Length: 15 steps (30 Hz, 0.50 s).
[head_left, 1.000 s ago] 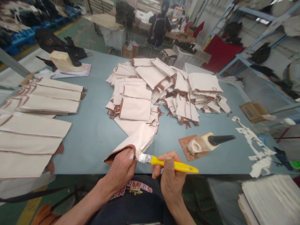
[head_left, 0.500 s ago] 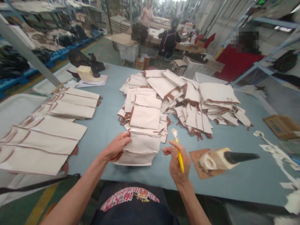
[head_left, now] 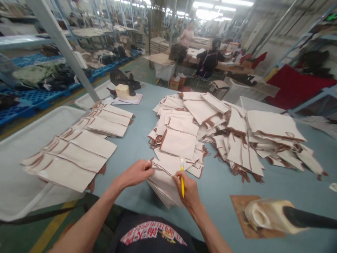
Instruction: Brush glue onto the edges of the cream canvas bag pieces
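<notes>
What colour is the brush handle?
Yellow; the brush handle shows best in the head view.

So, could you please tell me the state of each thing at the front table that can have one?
Left hand: closed on the fabric piece
Right hand: closed around the brush
Brush: held bristles up
Fabric piece: held by its upper edge
Middle pile: loosely heaped
Pieces at left: laid overlapping
Container: open-mouthed, on the brown board
</notes>
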### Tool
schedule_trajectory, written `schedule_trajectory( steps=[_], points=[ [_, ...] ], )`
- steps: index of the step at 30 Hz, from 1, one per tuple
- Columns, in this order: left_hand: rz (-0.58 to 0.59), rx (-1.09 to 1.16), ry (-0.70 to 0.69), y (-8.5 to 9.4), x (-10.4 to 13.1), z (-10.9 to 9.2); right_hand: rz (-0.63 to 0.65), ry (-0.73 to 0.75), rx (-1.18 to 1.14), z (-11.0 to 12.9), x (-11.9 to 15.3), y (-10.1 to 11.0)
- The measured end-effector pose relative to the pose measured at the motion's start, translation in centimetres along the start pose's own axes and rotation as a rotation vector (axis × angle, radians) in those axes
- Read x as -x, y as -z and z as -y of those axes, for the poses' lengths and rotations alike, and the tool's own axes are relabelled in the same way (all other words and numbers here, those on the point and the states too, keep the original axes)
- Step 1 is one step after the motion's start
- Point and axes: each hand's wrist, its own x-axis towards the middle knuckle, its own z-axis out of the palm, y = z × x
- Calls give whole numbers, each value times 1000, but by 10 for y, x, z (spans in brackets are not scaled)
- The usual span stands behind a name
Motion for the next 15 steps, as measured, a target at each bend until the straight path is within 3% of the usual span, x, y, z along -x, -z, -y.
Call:
schedule_trajectory(
  steps=[5, 9, 11, 15],
  points=[
    [-121, -135, 18, 25, 3, 37, 72, 74, 2, 15, -12, 4],
    [-145, -32, 42, 48, -9, 70, 60, 68, -13, 22, -24, 16],
    [-118, 98, 27, 42, -17, 84, 71, 34, -52, 26, -32, 25],
    [-95, 354, 9, 6, -35, 94, 113, 6, -163, 42, -52, 49]
  ],
)
